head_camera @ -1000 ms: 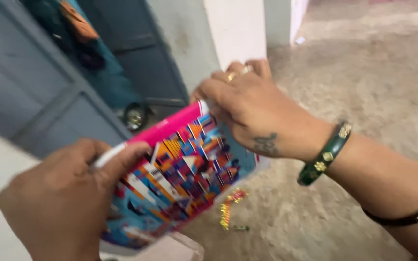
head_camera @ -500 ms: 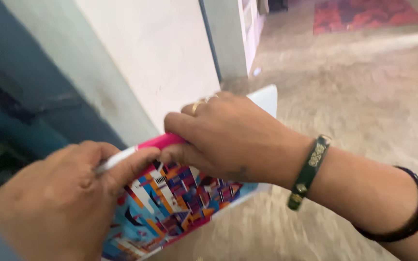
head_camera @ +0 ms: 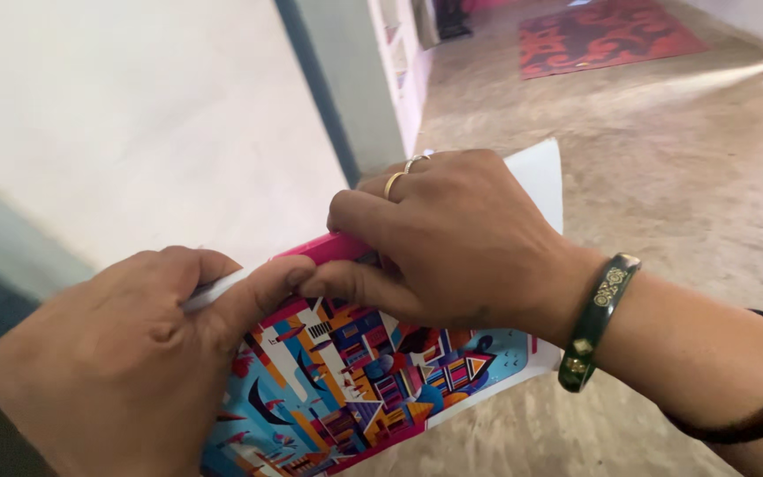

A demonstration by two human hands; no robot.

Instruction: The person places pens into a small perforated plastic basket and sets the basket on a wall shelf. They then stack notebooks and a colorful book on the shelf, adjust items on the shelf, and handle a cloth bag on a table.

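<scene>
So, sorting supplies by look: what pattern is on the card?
A multicoloured geometric cityscape on the card, pink-edged; head view.

Place: we take this for a home, seen indoors at a doorway.
Floor: beyond our fingers (head_camera: 373, 208) we see a bare, mottled stone floor (head_camera: 664, 150) running into the next room.
Rug: far past the fingertips lies a red patterned rug (head_camera: 607, 35).
Walls: left of the fingers we see a plain pale wall (head_camera: 125, 115) ending at a dark blue-grey door frame (head_camera: 315, 88).
Shelving: just past that frame stands a white shelf unit (head_camera: 399, 53).
</scene>
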